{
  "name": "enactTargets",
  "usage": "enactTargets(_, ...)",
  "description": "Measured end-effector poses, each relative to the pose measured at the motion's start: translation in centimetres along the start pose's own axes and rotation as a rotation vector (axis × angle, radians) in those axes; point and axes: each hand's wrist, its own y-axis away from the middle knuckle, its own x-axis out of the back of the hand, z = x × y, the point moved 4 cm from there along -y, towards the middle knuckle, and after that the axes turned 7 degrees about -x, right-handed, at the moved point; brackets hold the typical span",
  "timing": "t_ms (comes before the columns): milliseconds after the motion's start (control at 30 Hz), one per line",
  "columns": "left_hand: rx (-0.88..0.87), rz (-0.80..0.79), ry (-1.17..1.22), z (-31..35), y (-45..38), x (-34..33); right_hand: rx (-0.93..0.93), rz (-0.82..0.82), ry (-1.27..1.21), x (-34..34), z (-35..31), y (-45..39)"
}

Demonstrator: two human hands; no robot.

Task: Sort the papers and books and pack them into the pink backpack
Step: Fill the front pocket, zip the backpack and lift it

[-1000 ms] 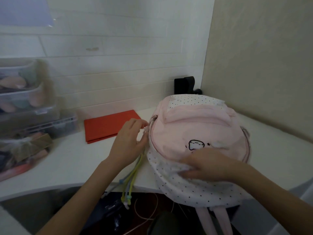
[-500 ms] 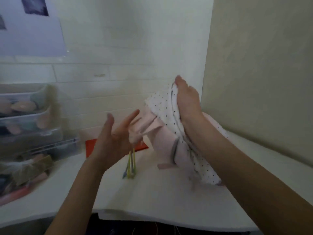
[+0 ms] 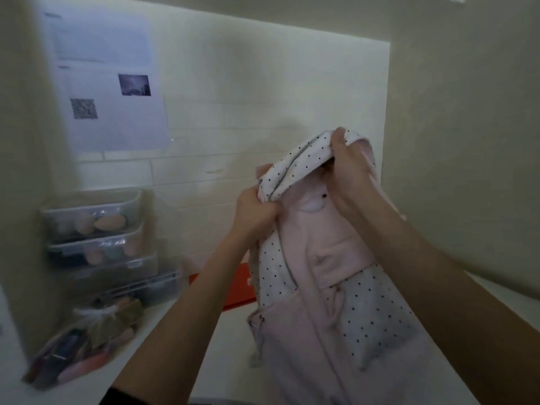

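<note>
The pink backpack, with white black-dotted panels, hangs upright above the white desk, held up by both hands. My left hand grips the dotted fabric at the bag's upper left edge. My right hand grips the dotted top edge, fingers curled over it. An orange-red folder lies flat on the desk behind the bag, mostly hidden by my left forearm and the bag.
Stacked clear plastic bins stand at the left against the wall. A clear bag of small items lies in front of them. Printed sheets hang on the wall. A beige side wall closes the right.
The backpack went from lying flat on the desk to being lifted upright. My left hand, open half a second ago, now grips its upper edge. My view tilted upward.
</note>
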Motion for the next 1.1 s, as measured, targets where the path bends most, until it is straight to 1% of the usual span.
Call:
enactTargets(67, 0.033, -0.005, 0.006, -0.1, -1.0, 0.5, 0.073, -0.043, 0.228, 1.6, -0.5, 0.7)
enactTargets(167, 0.05, -0.037, 0.032, -0.1, -2.4, 0.9, 0.318, -0.078, 0.505, 6.2, -2.1, 3.1)
enactTargets(233, 0.044, -0.015, 0.054, 0.1, -3.0, 1.0, 0.452, 0.015, 0.689, 11.0, -2.5, 4.4)
enactTargets(267, 0.035, 0.005, 0.076, 0.3, -3.2, 0.9, 0.449, 0.068, 0.781, 13.4, -2.0, 4.5)
enactTargets(300, 0.027, 0.025, 0.092, 0.6, -3.6, 0.7, 0.366, 0.083, 0.846, 15.7, -1.0, 4.4)
enactTargets(333, 0.016, 0.039, 0.097, 1.0, -4.1, 0.5, 0.203, 0.069, 0.862, 17.4, 0.7, 4.2)
enactTargets(367, -0.005, 0.04, 0.103, 1.7, -4.6, 0.1, 0.041, 0.032, 0.828, 18.5, 2.4, 4.1)
enactTargets(400, -0.035, 0.031, 0.11, 2.6, -5.2, -0.3, -0.059, -0.015, 0.753, 18.9, 3.9, 4.2)
enactTargets(433, -0.066, 0.008, 0.127, 3.6, -5.7, -0.8, -0.097, -0.048, 0.656, 19.0, 4.7, 4.2)
enactTargets(467, -0.094, -0.023, 0.151, 4.6, -6.1, -1.1, -0.111, -0.069, 0.562, 19.0, 5.2, 4.2)
enactTargets(533, -0.093, -0.108, 0.157, 5.0, -6.1, -1.5, -0.128, -0.097, 0.465, 18.8, 5.1, 4.3)
enactTargets(633, 0.029, -0.268, 0.153, 2.6, -4.5, -1.0, -0.14, -0.188, 0.445, 18.3, 4.6, 4.7)
enactTargets(700, 0.076, -0.381, 0.248, 0.7, -3.0, -0.4, -0.174, -0.257, 0.484, 17.4, 4.5, 5.0)
enactTargets(767, 0.087, -0.397, 0.391, -0.7, -2.3, 0.4, -0.244, -0.283, 0.477, 17.1, 4.8, 5.0)
enactTargets(800, 0.082, -0.408, 0.416, -1.3, -2.3, 1.0, -0.283, -0.285, 0.428, 17.1, 5.1, 5.0)
enactTargets(833, 0.082, -0.439, 0.377, -1.7, -2.2, 1.4, -0.314, -0.282, 0.346, 17.1, 5.4, 4.9)
enactTargets(900, 0.09, -0.493, 0.202, -2.7, -1.6, 2.1, -0.353, -0.273, 0.171, 16.9, 5.9, 5.0)
enactTargets(933, 0.113, -0.498, 0.15, -3.3, -1.2, 2.3, -0.364, -0.268, 0.13, 16.8, 6.1, 5.1)
enactTargets(1000, 0.121, -0.424, 0.133, -3.5, 0.0, 2.2, -0.37, -0.258, 0.122, 16.5, 6.5, 5.2)
enactTargets(1100, 0.112, -0.137, 0.083, -3.6, 1.3, 1.8, -0.358, -0.227, 0.098, 16.9, 6.6, 5.2)
